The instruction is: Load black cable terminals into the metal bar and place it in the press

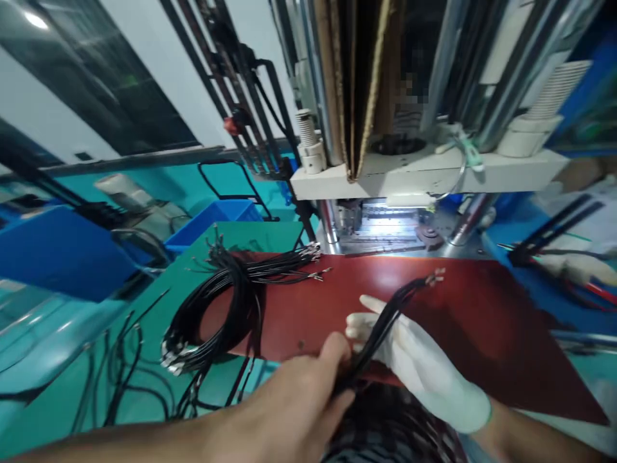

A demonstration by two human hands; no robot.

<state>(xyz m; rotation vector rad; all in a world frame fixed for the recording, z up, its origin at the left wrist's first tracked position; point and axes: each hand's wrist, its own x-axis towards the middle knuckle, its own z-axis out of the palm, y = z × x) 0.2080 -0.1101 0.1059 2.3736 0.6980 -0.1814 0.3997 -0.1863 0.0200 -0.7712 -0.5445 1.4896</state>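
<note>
My bare left hand [299,399] pinches a small bundle of black wires [385,321] near its lower end. My right hand [419,363], in a white glove, lies under the same bundle with its fingers spread, and the wires cross its palm. The bundle's metal-tipped ends [435,278] point up and right over the red mat [482,308]. A larger coil of black wires [226,302] rests on the mat's left edge, its terminal ends [313,252] fanned toward the machine.
A press machine [414,173] with a lit opening stands just behind the mat. Loose black wires [120,366] trail over the green table at left. A blue bin [212,222] sits at back left. Another person's gloved hand [583,267] is at the right edge.
</note>
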